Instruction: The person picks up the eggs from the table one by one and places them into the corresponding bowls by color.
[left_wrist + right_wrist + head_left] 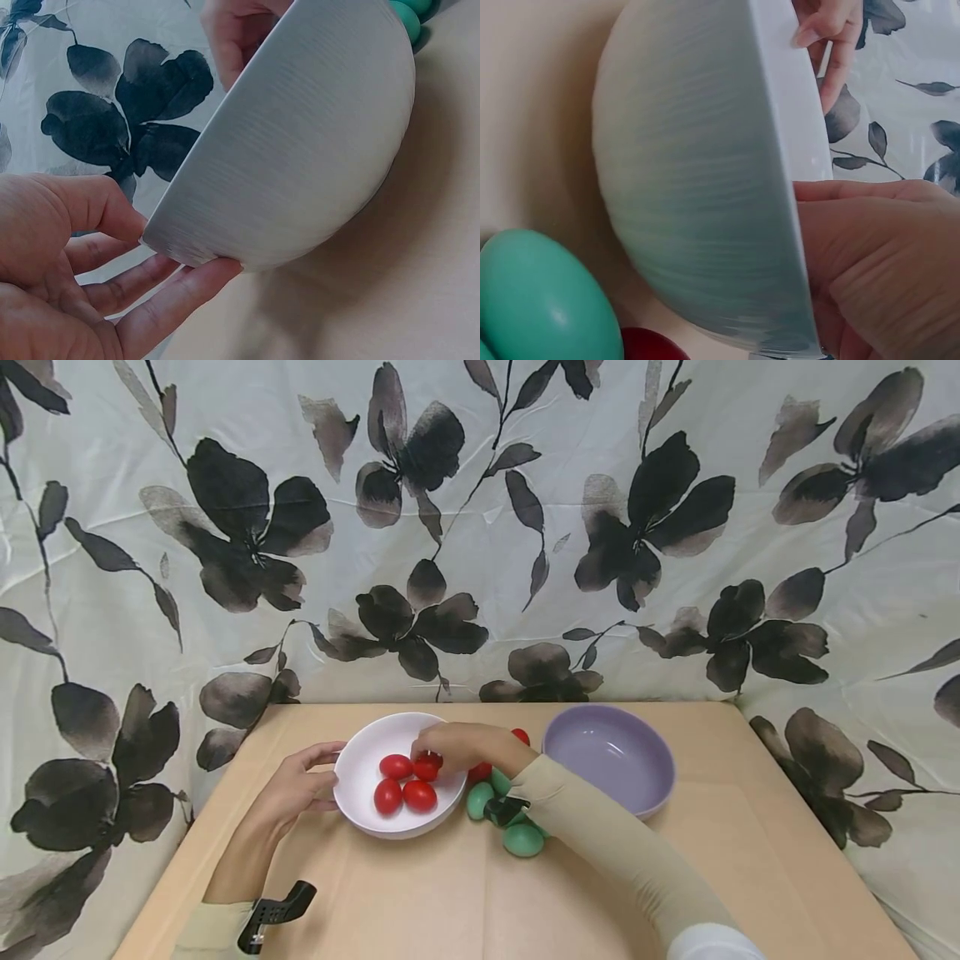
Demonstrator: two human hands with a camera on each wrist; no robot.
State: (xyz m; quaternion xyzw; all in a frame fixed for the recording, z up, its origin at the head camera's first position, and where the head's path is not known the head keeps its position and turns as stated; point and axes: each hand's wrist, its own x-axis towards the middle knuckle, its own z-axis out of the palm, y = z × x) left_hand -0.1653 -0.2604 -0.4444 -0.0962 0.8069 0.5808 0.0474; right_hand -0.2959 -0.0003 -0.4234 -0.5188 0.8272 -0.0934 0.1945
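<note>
A white bowl [401, 832] stands on the table with several red eggs [420, 796] inside. My left hand [298, 787] holds its left side, the thumb at the rim and the other fingers against the outer wall, as the left wrist view shows. Over the right rim reaches my right hand [450, 745], its curled fingers down in the bowl around a red egg [429, 759]. The bowl wall hides those fingertips in the right wrist view. Right of the bowl, several green eggs [523, 840] lie on the table, partly covered by my right forearm.
A purple bowl [609, 760] stands at the back right, behind my right forearm. More red eggs [521, 737] lie between the two bowls. The wooden table [420, 893] ends at a floral cloth [525, 552] hanging behind it.
</note>
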